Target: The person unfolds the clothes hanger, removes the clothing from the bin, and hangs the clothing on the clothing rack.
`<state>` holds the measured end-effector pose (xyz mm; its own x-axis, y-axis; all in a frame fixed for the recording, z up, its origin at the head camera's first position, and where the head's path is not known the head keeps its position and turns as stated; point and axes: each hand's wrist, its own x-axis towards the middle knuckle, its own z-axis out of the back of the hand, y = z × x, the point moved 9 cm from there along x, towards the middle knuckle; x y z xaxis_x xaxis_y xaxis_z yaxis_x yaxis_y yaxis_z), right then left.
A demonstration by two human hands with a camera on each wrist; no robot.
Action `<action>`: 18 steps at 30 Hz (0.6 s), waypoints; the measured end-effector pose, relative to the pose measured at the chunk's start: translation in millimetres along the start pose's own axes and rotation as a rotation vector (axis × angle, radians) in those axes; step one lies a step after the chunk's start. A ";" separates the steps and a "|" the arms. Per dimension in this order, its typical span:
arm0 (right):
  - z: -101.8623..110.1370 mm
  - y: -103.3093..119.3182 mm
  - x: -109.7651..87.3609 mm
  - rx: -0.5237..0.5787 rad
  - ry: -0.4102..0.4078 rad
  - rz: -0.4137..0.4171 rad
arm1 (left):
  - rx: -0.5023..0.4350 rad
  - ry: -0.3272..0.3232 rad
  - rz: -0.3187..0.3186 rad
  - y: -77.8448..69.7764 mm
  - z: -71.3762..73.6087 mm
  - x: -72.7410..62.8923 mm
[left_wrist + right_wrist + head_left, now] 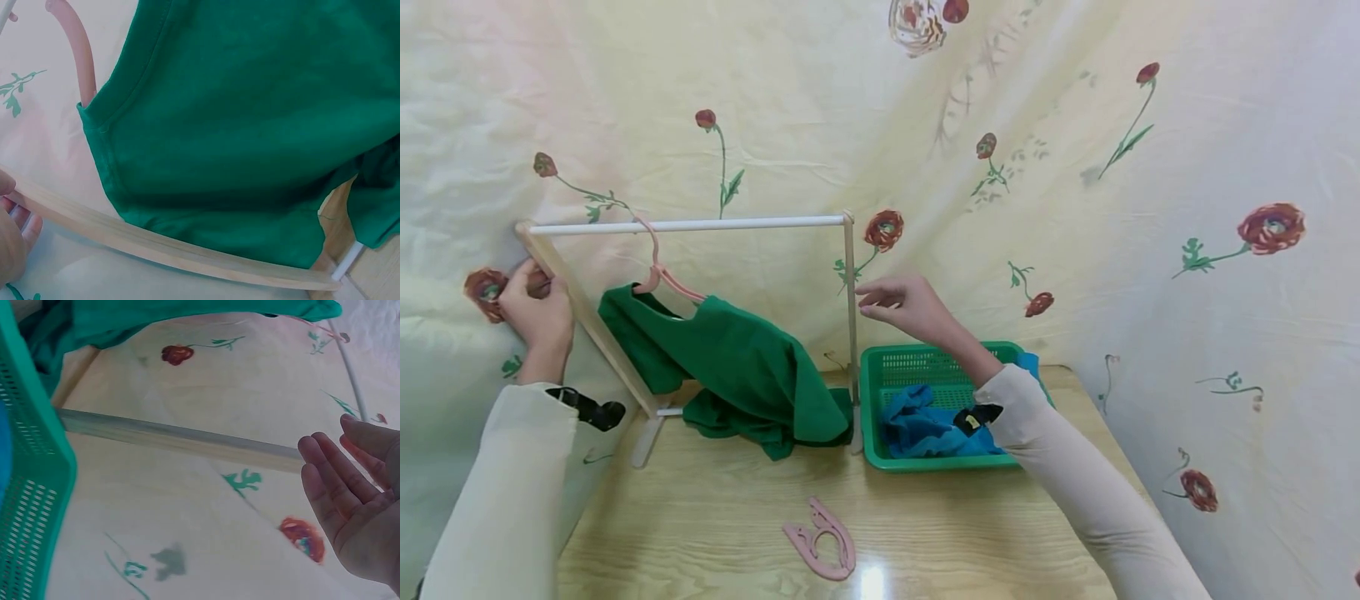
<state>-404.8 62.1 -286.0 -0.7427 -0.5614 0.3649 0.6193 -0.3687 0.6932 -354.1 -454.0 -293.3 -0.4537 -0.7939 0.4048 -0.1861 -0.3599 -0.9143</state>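
Observation:
A small clothes rack (692, 225) with wooden posts and a white rod stands on the table. From its rod a green T-shirt (737, 358) hangs on a pink hanger (658, 271), slanting down to the right. My left hand (541, 308) holds the upper part of the left wooden post (125, 231), thumb on one side and fingers on the other. Beside the right post my right hand (910, 308) is raised, its fingers (334, 487) loosely bent with nothing in them. The shirt's lower folds lie near the tabletop.
Right of the rack sits a green plastic basket (880, 464) with blue cloth (925, 429) inside, under my right forearm. A folded pink hanger (835, 546) lies on the wooden table (700, 525) in front. Flower-printed fabric (820, 108) hangs behind and along the sides.

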 end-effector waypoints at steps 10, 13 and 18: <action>-48.1 -34.7 -48.8 0.065 -0.002 -0.059 | 0.031 0.014 0.030 4.9 0.8 0.1; -69.3 -38.5 -69.0 0.086 0.012 -0.040 | 0.051 0.021 0.044 6.9 0.6 0.1; -108.9 -47.4 -102.7 0.104 0.052 -0.031 | 0.072 0.032 0.041 7.6 -1.8 1.0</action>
<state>-330.2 56.5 -424.0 -0.7450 -0.5897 0.3117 0.5647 -0.3090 0.7652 -357.5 -456.7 -299.9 -0.4876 -0.7929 0.3654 -0.1040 -0.3628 -0.9260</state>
